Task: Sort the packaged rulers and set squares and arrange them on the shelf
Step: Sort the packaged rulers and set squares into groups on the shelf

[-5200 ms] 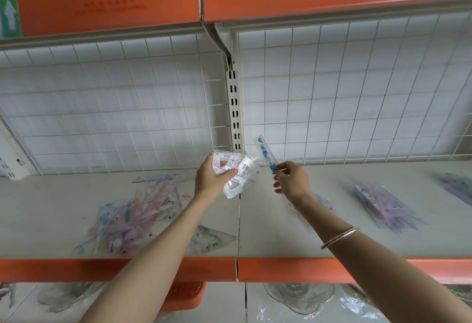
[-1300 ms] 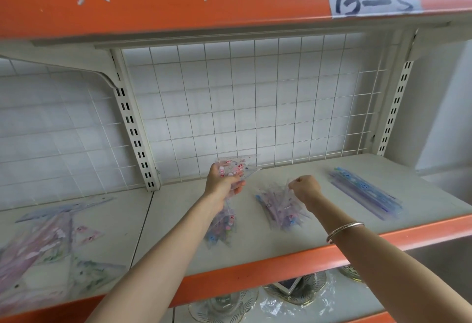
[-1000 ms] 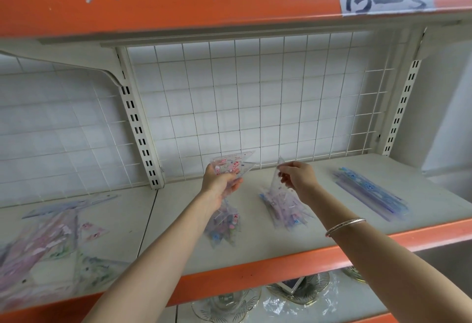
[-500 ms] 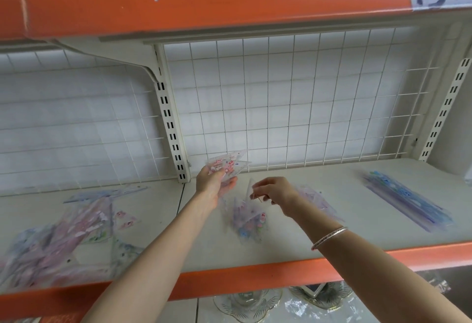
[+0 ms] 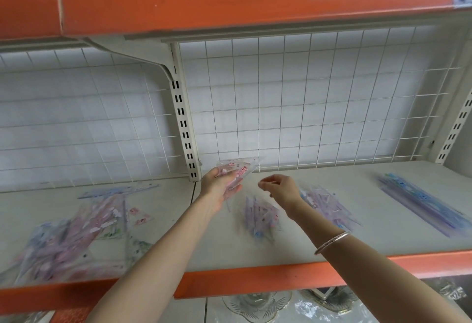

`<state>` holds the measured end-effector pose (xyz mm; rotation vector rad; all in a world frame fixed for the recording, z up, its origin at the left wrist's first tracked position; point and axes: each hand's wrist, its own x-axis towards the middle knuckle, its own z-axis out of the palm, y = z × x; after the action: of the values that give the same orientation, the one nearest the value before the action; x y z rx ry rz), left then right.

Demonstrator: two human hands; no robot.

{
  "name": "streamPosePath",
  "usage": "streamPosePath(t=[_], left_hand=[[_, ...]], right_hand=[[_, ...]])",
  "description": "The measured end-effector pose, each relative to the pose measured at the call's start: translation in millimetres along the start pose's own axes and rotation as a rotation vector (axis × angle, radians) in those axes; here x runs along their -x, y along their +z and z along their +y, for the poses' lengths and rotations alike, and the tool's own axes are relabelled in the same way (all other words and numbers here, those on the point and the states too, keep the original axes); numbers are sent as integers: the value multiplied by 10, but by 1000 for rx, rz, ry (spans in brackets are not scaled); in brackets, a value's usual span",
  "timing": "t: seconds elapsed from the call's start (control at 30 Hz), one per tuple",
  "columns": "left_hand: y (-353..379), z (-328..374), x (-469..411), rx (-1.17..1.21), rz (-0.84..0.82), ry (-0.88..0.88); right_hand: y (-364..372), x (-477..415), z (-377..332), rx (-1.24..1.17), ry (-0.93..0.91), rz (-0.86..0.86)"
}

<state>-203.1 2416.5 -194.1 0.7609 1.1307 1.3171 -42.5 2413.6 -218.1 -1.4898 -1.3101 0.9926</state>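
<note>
Four lots of clear packets lie on the shelf [image 5: 293, 248]: a jumbled heap [image 5: 76, 233] at its left end, a small pile [image 5: 260, 216] mid-shelf, a purple pile [image 5: 329, 205] beside that, blue rulers [image 5: 421, 205] near the right end. The left hand [image 5: 219, 190] grips a stack of packaged set squares [image 5: 237, 168] near the back edge. The right hand [image 5: 282, 188] hovers close by, loosely curled; whether it pinches anything, I cannot tell

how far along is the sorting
Done: three piles lie sorted on the right: blue rulers, a purple pile and a small pile. In hand: the left hand grips a few set squares; the right hand hovers near the small pile, hold unclear. Left: the mixed heap on the left.
</note>
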Motion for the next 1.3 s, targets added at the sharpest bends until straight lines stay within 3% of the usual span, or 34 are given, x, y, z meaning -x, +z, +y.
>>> streamPosePath(t=[0.13,0.27,0.4,0.53,0.67,0.83,1.13,1.3], left_hand=[[9,2,48,-34,-33,3],[1,-10,96,-78,-63,20],[-34,0,117,-110,-67,45],[-110,16,95,-80,18,46],[-149,42,80,-77,83,59],[-20,9,113,-126,17,49],[553,-227,135,-170,-101,32],[751,-335,140,-162,-137,24]], right_hand=[[-29,-6,-149,-361,75,-67],[-41,-25,-165,-551,155,-100],[-57,-25,-144,-658,203,-15],[-128,-59,-117,-731,203,182],[-320,-127,-31,-639,173,312],[-752,-253,166,-416,142,431],[-1169,-152,421,-141,154,373],[-1194,-99,515,167,126,349]])
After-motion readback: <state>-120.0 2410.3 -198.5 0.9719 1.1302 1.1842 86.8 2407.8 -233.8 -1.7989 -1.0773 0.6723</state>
